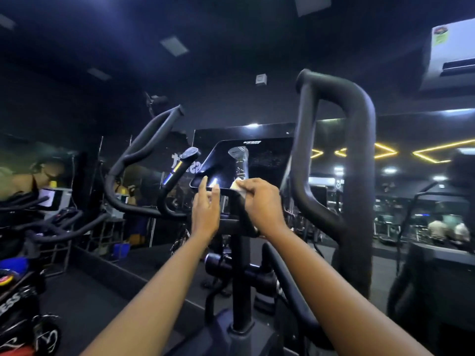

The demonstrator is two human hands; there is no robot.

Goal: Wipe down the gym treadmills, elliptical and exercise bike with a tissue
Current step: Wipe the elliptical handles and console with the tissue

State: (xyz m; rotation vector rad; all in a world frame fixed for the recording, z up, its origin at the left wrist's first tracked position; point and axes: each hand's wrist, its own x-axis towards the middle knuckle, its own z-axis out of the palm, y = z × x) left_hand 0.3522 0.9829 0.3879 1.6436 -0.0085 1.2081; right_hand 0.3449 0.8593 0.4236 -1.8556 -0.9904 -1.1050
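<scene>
The job stood midway at best. The right hand (262,201) pinched a tissue (237,187) against the lower edge of the elliptical's (241,265) console (267,160), fingers curled over it, so this machine was under the wipe. The screen showed specks on its right half, which I judged not yet cleaned. The tall handle (359,176) looked untouched, though the dim light left that unsure. The bike (51,224) at the left and any treadmills were probably left to do. The left hand (205,209) hovered by the console's lower left corner, fingers straight, holding nothing. Only a pale corner of the tissue peeked out, pointing up-left toward the screen; its long axis lay hidden under the fingers, so I could not tell it
</scene>
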